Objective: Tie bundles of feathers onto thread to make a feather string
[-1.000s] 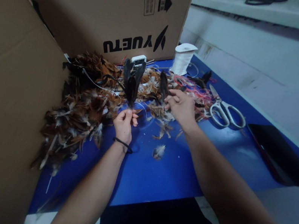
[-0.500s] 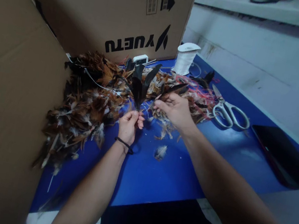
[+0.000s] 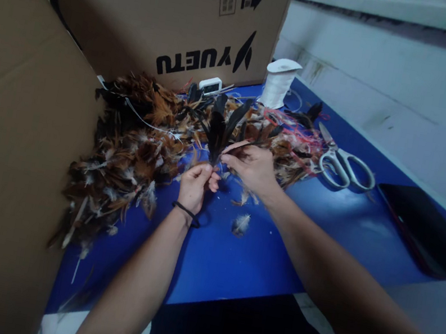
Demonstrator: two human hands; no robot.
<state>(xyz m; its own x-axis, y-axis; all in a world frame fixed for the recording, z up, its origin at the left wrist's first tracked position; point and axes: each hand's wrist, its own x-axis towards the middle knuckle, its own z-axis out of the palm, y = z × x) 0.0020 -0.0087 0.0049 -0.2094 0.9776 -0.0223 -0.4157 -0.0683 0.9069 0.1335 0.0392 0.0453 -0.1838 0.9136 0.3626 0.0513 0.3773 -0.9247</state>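
Observation:
My left hand [image 3: 195, 184], with a black band [image 3: 185, 213] round its wrist, is closed on the lower ends of a bunch of black feathers [image 3: 217, 129]. The bunch stands upright and fans out above the fingertips. Just to its right, my right hand [image 3: 254, 166] pinches a dark feather, mostly hidden by the fingers. Those fingertips are close to the base of the bunch; whether they touch it I cannot tell. Behind both hands spreads a heap of brown, black and white feathers [image 3: 132, 146]. One small whitish feather [image 3: 240, 225] lies apart on the blue table [image 3: 231, 271].
Scissors [image 3: 342, 167] lie at the right, beside pink string [image 3: 297, 134]. A spool of white cord [image 3: 278, 84] and a small white device [image 3: 210, 85] stand at the back. A dark phone-like slab [image 3: 430, 230] rests near the right edge. Cardboard boxes [image 3: 145, 17] rise behind and left.
My right hand has moved left with the dark feather, up to the base of the black bunch. My left hand keeps its hold and has shifted slightly right.

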